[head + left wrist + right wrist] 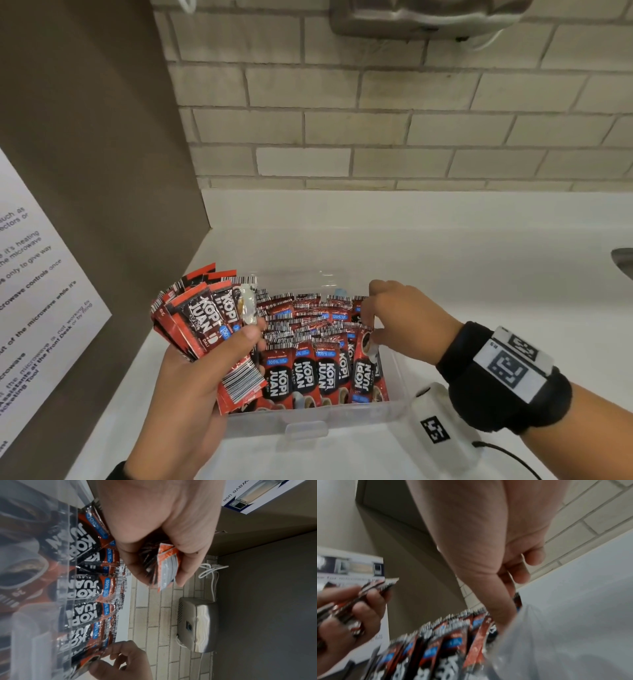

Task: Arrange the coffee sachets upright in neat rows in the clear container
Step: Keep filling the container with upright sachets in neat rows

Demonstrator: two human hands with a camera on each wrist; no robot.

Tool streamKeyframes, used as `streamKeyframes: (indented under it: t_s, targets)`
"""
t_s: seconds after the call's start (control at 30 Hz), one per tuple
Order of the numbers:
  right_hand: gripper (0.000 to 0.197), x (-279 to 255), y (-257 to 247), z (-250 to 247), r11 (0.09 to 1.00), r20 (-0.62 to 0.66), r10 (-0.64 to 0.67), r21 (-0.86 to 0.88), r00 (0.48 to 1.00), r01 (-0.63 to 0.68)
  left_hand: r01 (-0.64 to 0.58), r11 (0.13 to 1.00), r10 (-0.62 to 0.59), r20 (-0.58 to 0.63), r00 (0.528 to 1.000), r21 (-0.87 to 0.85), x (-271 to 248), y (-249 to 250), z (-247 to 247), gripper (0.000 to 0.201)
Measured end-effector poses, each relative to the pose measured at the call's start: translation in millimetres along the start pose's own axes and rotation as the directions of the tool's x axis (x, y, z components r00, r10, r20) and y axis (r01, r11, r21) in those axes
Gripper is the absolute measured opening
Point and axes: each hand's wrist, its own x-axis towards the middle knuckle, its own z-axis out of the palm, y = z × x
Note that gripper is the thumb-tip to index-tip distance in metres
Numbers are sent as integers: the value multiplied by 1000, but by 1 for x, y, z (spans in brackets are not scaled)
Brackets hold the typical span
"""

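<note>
On the white counter (pixel 445 260), only the left-wrist view shows the steel wall unit (pixel 197 624) whole.

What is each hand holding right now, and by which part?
The left hand grips a fanned bunch of sachets by their lower ends. The right hand pinches the top of one sachet at the right end of the clear container's front row.

The left hand (pixel 191 383) is gripping a fanned bundle of sachets (pixel 202 315) beside the clear container (pixel 308 425), while the right hand (pixel 400 318) is pinching one sachet (pixel 364 363) at the container's right end.
</note>
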Motion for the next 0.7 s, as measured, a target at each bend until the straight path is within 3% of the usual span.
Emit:
streamKeyframes:
  t_s: [0.13, 0.27, 0.53, 0.63, 0.7]
  targets:
    - [15, -2, 1, -5, 996, -54, -8, 89, 999, 13, -10, 1000, 10, 7, 1000, -14, 0, 1, -2, 99]
    - [10, 4, -9, -8, 951, 14, -52, 307, 999, 45, -3, 1000, 3, 19, 1000, -12, -1, 2, -2, 103]
    - [16, 9, -12, -1, 885, -43, -60, 459, 997, 73, 2, 1000, -2, 27, 1000, -4, -3, 3, -3, 106]
    - [20, 5, 0, -8, 808, -110, 25, 587, 994, 44, 11, 1000, -11, 31, 999, -5, -3, 3, -6, 103]
    - [24, 3, 12, -9, 867, -138, 80, 498, 987, -1, 5, 1000, -5, 23, 1000, -3, -4, 3, -6, 105]
